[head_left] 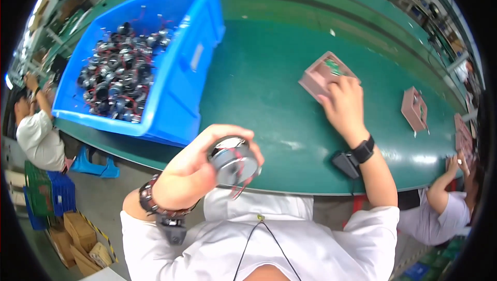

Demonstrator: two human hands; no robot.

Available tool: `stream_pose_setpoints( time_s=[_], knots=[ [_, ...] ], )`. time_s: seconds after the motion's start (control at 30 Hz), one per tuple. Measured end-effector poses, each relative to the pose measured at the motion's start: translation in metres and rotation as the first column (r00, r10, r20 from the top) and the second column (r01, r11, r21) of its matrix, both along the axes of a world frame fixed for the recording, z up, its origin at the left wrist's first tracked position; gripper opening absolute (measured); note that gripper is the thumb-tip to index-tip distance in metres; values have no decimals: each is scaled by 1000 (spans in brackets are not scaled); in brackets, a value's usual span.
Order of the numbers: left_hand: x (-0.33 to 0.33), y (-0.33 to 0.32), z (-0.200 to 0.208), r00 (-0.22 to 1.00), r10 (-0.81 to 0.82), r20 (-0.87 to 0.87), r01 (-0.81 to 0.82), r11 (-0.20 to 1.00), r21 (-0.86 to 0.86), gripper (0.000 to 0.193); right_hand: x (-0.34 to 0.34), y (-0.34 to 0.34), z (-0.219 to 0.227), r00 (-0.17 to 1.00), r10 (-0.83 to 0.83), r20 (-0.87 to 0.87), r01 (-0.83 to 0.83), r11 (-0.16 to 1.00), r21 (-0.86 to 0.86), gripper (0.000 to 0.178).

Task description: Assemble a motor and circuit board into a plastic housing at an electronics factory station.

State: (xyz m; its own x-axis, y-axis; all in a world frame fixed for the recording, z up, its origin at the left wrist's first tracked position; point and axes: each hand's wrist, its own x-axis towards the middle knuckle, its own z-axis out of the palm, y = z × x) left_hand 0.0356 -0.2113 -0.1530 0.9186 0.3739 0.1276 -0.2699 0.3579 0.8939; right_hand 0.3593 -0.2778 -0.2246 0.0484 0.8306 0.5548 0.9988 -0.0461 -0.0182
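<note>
Near the front edge of the table, my left hand (pixel 189 169) is closed around a round silver-and-black metal part (pixel 235 164) with thin red wires dangling from it. Whether the part is a motor or a speaker, I cannot tell. Farther off to the right, my right hand (pixel 344 106) grips the near side of an open pink box (pixel 313 80), thumb at its near corner and fingers over the rim. Inside that box lies a green circuit board (pixel 333 66), partly hidden by my fingers.
A big blue bin (pixel 189 81) at left holds many similar round parts (pixel 116 76) with red wires. Another pink box (pixel 412 109) stands on the green table (pixel 269 141) at right. Other people sit at left (pixel 39 138) and right (pixel 440 211). A blue stool (pixel 96 163) is below.
</note>
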Motion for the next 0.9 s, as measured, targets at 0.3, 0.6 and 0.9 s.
stream_pose_setpoints(
  time_s=[0.3,0.6,0.9],
  knots=[
    [64,-7,-29,997,75,27,-76,996,55,59,-86,-62,38,786,461,-413,-451,883,128,45],
    [78,1,-40,949,280,147,-316,828,463,54,-75,-50,52,637,488,-597,-593,805,25,16],
    [71,26,-16,972,208,-113,31,363,931,54,-46,-31,73,-149,163,-975,-570,792,219,5]
  ],
)
